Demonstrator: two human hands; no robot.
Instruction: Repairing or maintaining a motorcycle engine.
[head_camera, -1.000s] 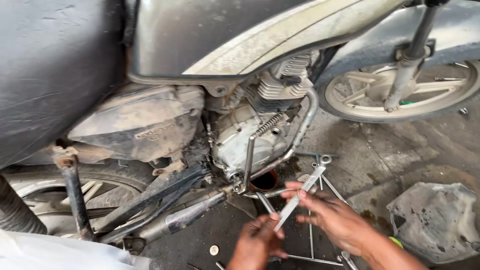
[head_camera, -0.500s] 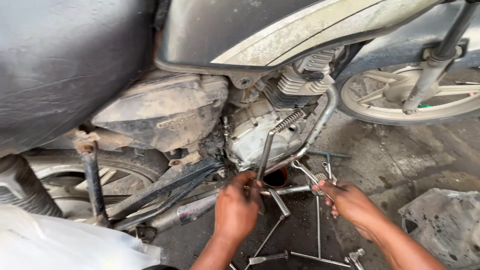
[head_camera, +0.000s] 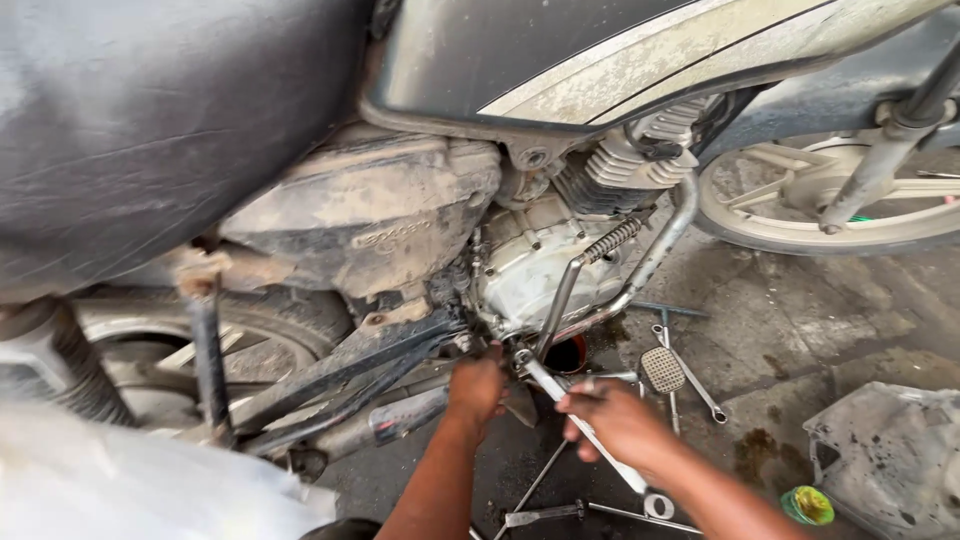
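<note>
A long silver spanner (head_camera: 585, 430) is gripped around its middle by the right hand (head_camera: 615, 425), the fingers curled shut about the shaft; its ring end is set on a fitting (head_camera: 522, 357) low on the engine casing (head_camera: 530, 265), up and to the left of that hand, while its free end lies below and to the right of the wrist. The left hand (head_camera: 477, 385) is pressed against the underside of the engine just left of the ring end, its fingers bent in; whether anything is pinched in them cannot be told, since the fingertips are hidden behind the frame. Judged from this, the work is at an early-to-middle stage: the tool has been seated on the fitting, yet the fitting is seen to be in place and nothing has been taken off the casing. An orange opening (head_camera: 568, 352) shows directly above the right hand, beneath the kick lever (head_camera: 560, 305). Further spanners (head_camera: 690, 385) and a footpeg (head_camera: 662, 368) lie on the wet concrete floor (head_camera: 800, 330) to the right of the right hand, and a small green cap (head_camera: 806, 504) lies further right, below a crumpled grey sheet (head_camera: 890, 450).
</note>
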